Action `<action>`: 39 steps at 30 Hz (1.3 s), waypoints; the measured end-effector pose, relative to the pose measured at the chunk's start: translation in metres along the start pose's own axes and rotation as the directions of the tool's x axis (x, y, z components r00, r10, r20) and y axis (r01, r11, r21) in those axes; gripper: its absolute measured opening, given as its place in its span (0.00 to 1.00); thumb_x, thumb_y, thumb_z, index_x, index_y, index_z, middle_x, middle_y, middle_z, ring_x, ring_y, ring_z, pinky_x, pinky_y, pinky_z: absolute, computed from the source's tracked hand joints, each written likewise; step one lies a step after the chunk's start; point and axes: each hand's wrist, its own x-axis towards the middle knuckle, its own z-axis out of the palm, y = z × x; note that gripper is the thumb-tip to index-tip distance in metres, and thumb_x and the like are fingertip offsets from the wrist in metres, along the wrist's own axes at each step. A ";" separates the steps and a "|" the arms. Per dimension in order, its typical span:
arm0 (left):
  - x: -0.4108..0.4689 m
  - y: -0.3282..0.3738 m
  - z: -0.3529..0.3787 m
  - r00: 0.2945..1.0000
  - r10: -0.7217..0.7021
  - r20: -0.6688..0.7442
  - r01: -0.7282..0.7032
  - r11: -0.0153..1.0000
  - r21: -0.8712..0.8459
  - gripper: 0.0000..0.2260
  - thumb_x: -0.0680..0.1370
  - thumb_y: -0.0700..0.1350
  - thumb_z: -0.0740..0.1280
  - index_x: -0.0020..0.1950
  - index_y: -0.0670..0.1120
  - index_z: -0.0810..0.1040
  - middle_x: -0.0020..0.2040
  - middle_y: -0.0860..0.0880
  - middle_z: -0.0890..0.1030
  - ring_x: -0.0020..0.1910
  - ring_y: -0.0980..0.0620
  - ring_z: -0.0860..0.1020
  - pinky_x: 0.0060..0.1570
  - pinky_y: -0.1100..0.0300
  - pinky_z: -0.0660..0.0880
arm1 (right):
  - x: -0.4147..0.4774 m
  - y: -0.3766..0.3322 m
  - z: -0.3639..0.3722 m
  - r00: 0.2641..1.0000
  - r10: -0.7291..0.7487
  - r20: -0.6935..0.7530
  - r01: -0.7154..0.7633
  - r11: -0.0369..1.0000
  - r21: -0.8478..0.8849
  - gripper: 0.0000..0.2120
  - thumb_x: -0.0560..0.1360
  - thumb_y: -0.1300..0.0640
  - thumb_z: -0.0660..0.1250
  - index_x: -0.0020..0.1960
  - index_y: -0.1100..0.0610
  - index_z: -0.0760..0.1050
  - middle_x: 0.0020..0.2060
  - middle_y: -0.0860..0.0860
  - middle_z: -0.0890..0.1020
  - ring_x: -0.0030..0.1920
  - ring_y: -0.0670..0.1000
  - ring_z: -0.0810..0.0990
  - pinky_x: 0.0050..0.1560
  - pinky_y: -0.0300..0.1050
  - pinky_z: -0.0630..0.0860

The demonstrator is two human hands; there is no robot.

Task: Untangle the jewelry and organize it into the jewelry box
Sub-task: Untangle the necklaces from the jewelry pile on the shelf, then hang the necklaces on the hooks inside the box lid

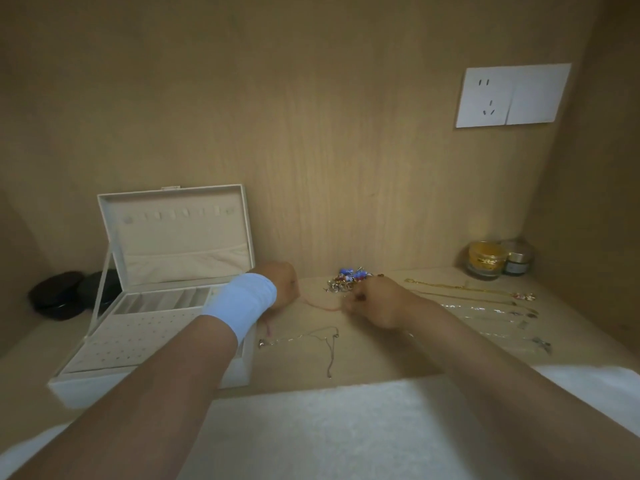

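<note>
An open white jewelry box [114,355] stands at the left, lid upright, with ring slots and a dotted earring panel. A thin red string bracelet [323,306] stretches between my hands. My left hand [282,284], a white band at its wrist, holds one end beside the box. My right hand [372,303] pinches the other end. Behind it lies a tangled heap of beads and rings [349,278]. A silver chain [311,341] lies in front. Gold and silver necklaces [485,303] are laid out in rows to the right.
Two jars [486,259] stand in the back right corner. Two dark round cases [59,294] sit left of the box. A wall socket [512,95] is on the wooden back panel. White cloth [346,427] covers the foreground below the shelf edge.
</note>
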 end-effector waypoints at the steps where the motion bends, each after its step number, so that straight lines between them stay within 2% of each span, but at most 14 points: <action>1: -0.001 -0.002 0.002 1.000 0.003 0.013 -0.003 1.000 0.025 0.11 0.79 0.47 0.63 0.55 0.44 0.82 0.55 0.45 0.82 0.52 0.44 0.80 0.54 0.55 0.77 | 0.003 -0.001 0.003 1.000 -0.017 -0.002 0.017 1.000 -0.021 0.14 0.80 0.51 0.63 0.44 0.60 0.81 0.42 0.56 0.82 0.46 0.52 0.77 0.47 0.45 0.71; 4: -0.007 -0.006 0.009 0.997 0.067 -0.034 -0.064 0.994 0.090 0.18 0.77 0.47 0.66 0.67 0.50 0.77 0.65 0.47 0.76 0.62 0.45 0.76 0.62 0.55 0.73 | 0.006 -0.005 0.010 0.998 -0.065 -0.024 0.063 0.995 -0.083 0.11 0.79 0.58 0.62 0.52 0.53 0.84 0.52 0.50 0.84 0.60 0.50 0.77 0.53 0.41 0.66; 6: -0.016 -0.007 0.011 0.978 0.148 -0.145 -0.130 0.984 0.126 0.20 0.76 0.47 0.66 0.69 0.53 0.74 0.65 0.49 0.73 0.65 0.46 0.72 0.64 0.56 0.69 | 0.005 -0.007 0.013 0.994 -0.096 -0.051 0.091 0.991 -0.098 0.14 0.79 0.60 0.62 0.54 0.50 0.84 0.54 0.48 0.84 0.60 0.50 0.77 0.53 0.39 0.66; 8: -0.027 -0.003 0.012 0.952 0.213 -0.219 -0.189 0.974 0.123 0.18 0.75 0.46 0.66 0.65 0.55 0.76 0.62 0.50 0.74 0.64 0.48 0.71 0.64 0.57 0.66 | 0.004 -0.007 0.018 0.992 -0.103 -0.074 0.096 0.990 -0.103 0.16 0.78 0.63 0.62 0.57 0.49 0.83 0.54 0.46 0.84 0.59 0.49 0.77 0.51 0.34 0.65; 10: -0.037 0.002 0.014 0.941 0.235 -0.243 -0.219 0.972 0.089 0.14 0.75 0.46 0.66 0.59 0.56 0.79 0.58 0.52 0.76 0.61 0.49 0.73 0.62 0.58 0.66 | 0.002 -0.007 0.022 0.985 -0.115 -0.127 0.099 0.987 -0.125 0.17 0.76 0.64 0.62 0.58 0.49 0.82 0.51 0.48 0.82 0.60 0.50 0.77 0.52 0.36 0.63; 13: -0.046 0.010 0.021 0.967 0.196 -0.161 -0.209 0.975 -0.070 0.12 0.74 0.48 0.67 0.55 0.58 0.82 0.56 0.54 0.79 0.57 0.51 0.77 0.59 0.59 0.72 | -0.005 -0.014 0.023 0.951 -0.192 -0.242 0.154 0.974 -0.169 0.14 0.74 0.62 0.65 0.55 0.49 0.82 0.50 0.49 0.81 0.58 0.53 0.78 0.48 0.43 0.72; 15: -0.049 0.014 0.027 0.971 0.225 -0.078 -0.232 0.968 -0.097 0.12 0.73 0.49 0.69 0.56 0.57 0.82 0.57 0.55 0.81 0.57 0.52 0.78 0.58 0.59 0.73 | -0.014 -0.024 0.024 0.947 -0.209 -0.244 0.163 0.968 -0.193 0.11 0.75 0.57 0.65 0.53 0.47 0.83 0.48 0.48 0.82 0.52 0.53 0.80 0.42 0.43 0.71; 18: -0.049 0.017 0.036 0.960 0.273 -0.070 -0.277 0.959 -0.058 0.09 0.73 0.52 0.71 0.53 0.59 0.83 0.57 0.57 0.82 0.57 0.52 0.78 0.58 0.60 0.72 | -0.021 -0.030 0.028 0.958 -0.195 -0.209 0.148 0.964 -0.221 0.09 0.76 0.49 0.65 0.50 0.46 0.83 0.46 0.46 0.84 0.49 0.52 0.81 0.41 0.42 0.68; 21: -0.053 0.019 0.041 0.951 0.266 -0.157 -0.268 0.963 0.006 0.07 0.75 0.53 0.69 0.50 0.57 0.85 0.53 0.55 0.82 0.54 0.52 0.78 0.53 0.64 0.69 | -0.020 -0.027 0.028 0.972 -0.161 -0.174 0.130 0.976 -0.173 0.08 0.75 0.50 0.66 0.50 0.46 0.83 0.48 0.44 0.84 0.51 0.50 0.80 0.42 0.41 0.69; 26: -0.055 0.021 0.045 0.940 0.287 -0.183 -0.273 0.957 0.097 0.06 0.74 0.50 0.65 0.43 0.54 0.82 0.45 0.52 0.80 0.48 0.49 0.78 0.48 0.57 0.76 | -0.022 -0.021 0.023 0.973 -0.173 -0.151 0.156 0.980 -0.121 0.07 0.75 0.51 0.68 0.50 0.44 0.83 0.46 0.41 0.83 0.50 0.46 0.80 0.48 0.42 0.75; 30: -0.056 0.023 0.049 0.927 0.330 -0.178 -0.304 0.940 0.155 0.08 0.77 0.48 0.61 0.43 0.52 0.78 0.47 0.51 0.79 0.49 0.47 0.77 0.49 0.51 0.77 | -0.026 -0.020 0.017 0.957 -0.285 -0.050 0.285 0.958 -0.012 0.06 0.74 0.52 0.70 0.48 0.44 0.85 0.34 0.33 0.76 0.41 0.36 0.76 0.48 0.40 0.75; 33: -0.056 0.022 0.049 0.913 0.342 -0.223 -0.331 0.940 0.087 0.08 0.77 0.49 0.61 0.45 0.53 0.80 0.48 0.52 0.79 0.51 0.48 0.76 0.53 0.51 0.74 | -0.028 -0.020 0.010 0.953 -0.302 0.020 0.303 0.953 -0.028 0.05 0.72 0.51 0.74 0.47 0.44 0.85 0.34 0.34 0.77 0.39 0.35 0.75 0.44 0.35 0.71; 35: -0.057 0.022 0.049 0.905 0.331 -0.268 -0.353 0.935 -0.035 0.08 0.75 0.52 0.63 0.43 0.53 0.80 0.44 0.54 0.79 0.49 0.50 0.77 0.54 0.52 0.74 | -0.029 -0.022 0.009 0.951 -0.309 0.007 0.308 0.945 -0.113 0.04 0.73 0.50 0.73 0.47 0.45 0.85 0.38 0.38 0.78 0.42 0.39 0.76 0.43 0.38 0.71; 39: -0.067 0.027 0.049 0.964 0.215 -0.154 -0.258 0.894 -0.366 0.07 0.71 0.55 0.73 0.43 0.53 0.82 0.42 0.56 0.82 0.43 0.59 0.79 0.49 0.63 0.75 | -0.032 -0.028 0.013 0.948 -0.317 0.019 0.307 0.900 -0.308 0.08 0.78 0.50 0.65 0.55 0.48 0.81 0.52 0.46 0.78 0.54 0.49 0.78 0.49 0.44 0.71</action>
